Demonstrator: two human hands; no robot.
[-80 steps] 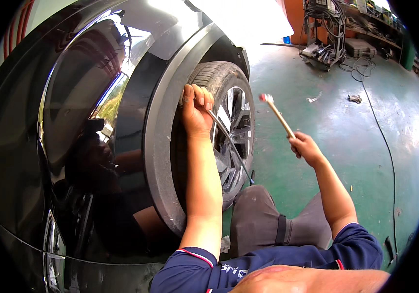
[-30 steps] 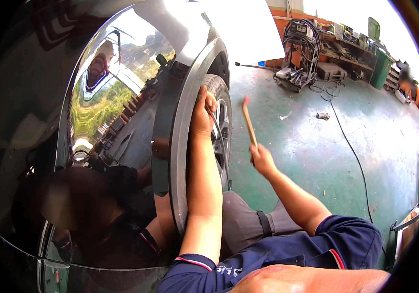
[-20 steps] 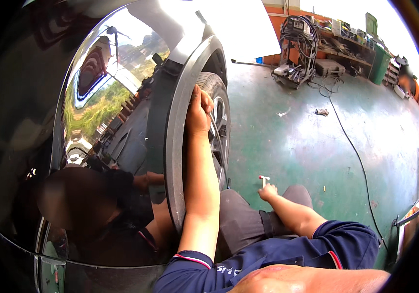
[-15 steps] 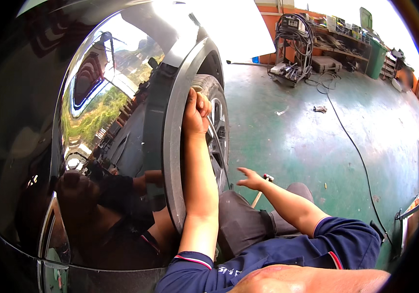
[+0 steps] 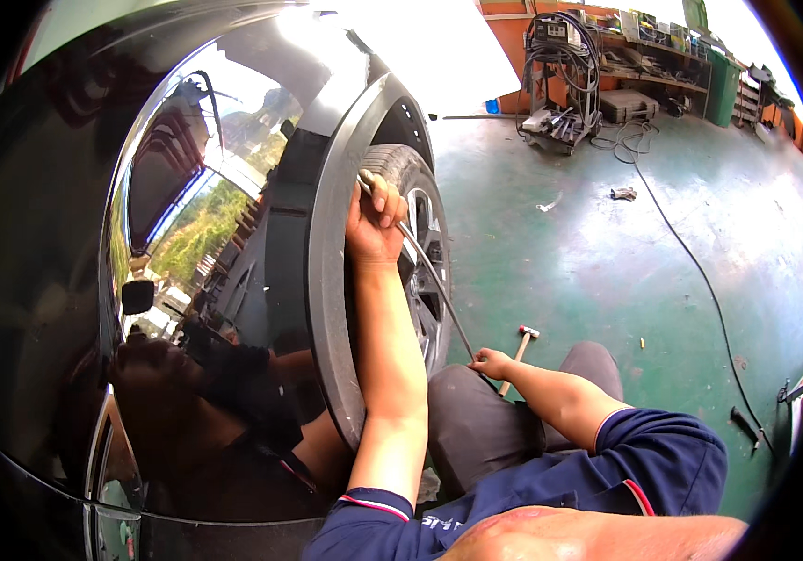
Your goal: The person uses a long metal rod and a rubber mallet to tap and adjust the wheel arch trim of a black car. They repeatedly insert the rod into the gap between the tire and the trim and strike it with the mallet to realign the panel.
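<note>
1. Your left hand (image 5: 375, 224) is raised to the top of the wheel arch, fingers curled tight around the upper end of a thin metal rod (image 5: 434, 280).
2. The rod runs down and to the right from that hand, crossing in front of the tyre (image 5: 401, 173) and the spoked rim (image 5: 425, 280), and ends at your right hand.
3. Your right hand (image 5: 493, 363) sits low, just above your grey-trousered knee (image 5: 476, 421). Its fingers are loosely bent over the rod's lower end; how firmly they close on it cannot be told from this view.
4. A small hammer (image 5: 518, 348) lies on the green floor (image 5: 607, 262) just beside your right hand, its light head pointing away from you and its wooden handle running back toward your wrist. Neither hand holds it.
5. The grey wheel-arch trim (image 5: 326, 280) curves beside your left forearm, and the glossy dark car body (image 5: 93, 280) to its left mirrors you and the surroundings.
6. Across the floor, a black cable (image 5: 691, 262) trails from a wheeled equipment cart (image 5: 560, 75) near the far wall toward the right edge.
</note>
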